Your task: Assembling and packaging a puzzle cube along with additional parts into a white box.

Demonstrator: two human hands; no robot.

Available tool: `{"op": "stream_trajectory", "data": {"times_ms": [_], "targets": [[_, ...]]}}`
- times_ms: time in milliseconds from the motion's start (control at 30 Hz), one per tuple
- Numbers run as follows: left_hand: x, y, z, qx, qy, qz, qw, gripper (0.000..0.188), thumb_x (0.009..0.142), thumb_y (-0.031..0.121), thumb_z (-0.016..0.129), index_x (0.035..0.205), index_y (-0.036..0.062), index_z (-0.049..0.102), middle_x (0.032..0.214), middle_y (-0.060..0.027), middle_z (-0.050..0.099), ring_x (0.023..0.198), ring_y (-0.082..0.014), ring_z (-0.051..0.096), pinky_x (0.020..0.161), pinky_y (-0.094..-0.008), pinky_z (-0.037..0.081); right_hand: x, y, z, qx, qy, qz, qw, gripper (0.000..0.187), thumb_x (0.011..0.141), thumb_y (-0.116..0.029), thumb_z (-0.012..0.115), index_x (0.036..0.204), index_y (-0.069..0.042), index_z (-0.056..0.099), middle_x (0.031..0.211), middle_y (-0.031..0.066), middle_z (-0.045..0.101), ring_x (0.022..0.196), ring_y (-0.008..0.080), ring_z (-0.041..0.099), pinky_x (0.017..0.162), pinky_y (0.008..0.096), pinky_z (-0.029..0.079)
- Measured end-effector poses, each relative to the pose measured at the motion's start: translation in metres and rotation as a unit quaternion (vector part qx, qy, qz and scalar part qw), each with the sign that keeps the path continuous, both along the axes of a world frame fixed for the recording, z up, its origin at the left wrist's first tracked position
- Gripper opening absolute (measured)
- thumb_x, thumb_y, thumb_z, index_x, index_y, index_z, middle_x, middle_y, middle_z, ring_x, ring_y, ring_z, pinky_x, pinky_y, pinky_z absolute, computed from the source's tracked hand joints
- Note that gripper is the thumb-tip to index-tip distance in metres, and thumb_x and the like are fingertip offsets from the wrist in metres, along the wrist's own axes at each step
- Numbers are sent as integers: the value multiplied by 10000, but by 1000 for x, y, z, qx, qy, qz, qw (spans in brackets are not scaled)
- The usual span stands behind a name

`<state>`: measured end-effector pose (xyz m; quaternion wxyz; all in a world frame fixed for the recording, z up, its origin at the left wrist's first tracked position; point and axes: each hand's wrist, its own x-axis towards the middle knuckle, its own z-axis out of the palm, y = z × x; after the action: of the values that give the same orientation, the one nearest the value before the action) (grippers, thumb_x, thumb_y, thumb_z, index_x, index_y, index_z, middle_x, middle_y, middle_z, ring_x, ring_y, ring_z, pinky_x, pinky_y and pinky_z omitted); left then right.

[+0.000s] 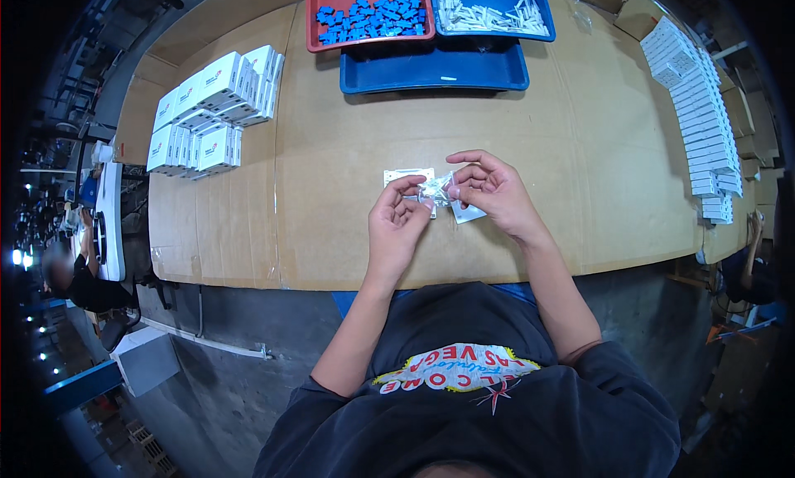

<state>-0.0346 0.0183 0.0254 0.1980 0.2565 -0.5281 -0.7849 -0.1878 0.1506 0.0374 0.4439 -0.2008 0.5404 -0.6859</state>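
Between my two hands, above the middle of the cardboard-covered table, is a small clear plastic bag [436, 190] with thin white pieces inside. My left hand [401, 219] pinches the bag's left side between thumb and fingers. My right hand [495, 196] is closed on its right side, with the index finger raised away. Beneath the hands lie a flat white plastic part [397, 176] and a second white piece [470, 212], both partly covered by the bag and fingers.
A red tray [311, 22] of blue clips and a blue tray [489, 37] of white sticks stand at the far side, over a lower blue tray [431, 82]. White boxes [199, 105] are stacked left, a long row of white parts [700, 105] right. People sit beyond both sides.
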Motion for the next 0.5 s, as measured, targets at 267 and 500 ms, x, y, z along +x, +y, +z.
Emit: {"op": "stream_trajectory", "data": {"times_ms": [267,500], "targets": [[2,-2,-11,-122,-36,-6,992,270,949,-7,721,1215,-14,675,984,-17,646,853,-56,595,788,-216,502,7,-2,-8,-16,60,-59,996,302,982,-2,687,1282,5,651,1009,62,722,912,90,689,750,227,567],[-4,3,14,-116,-3,37,993,263,979,69,729,1222,-23,694,983,-5,677,871,-57,596,808,-227,494,1,-1,-11,-19,52,-31,998,262,1004,-10,667,1265,14,677,1037,78,730,853,90,685,708,230,568]]}}
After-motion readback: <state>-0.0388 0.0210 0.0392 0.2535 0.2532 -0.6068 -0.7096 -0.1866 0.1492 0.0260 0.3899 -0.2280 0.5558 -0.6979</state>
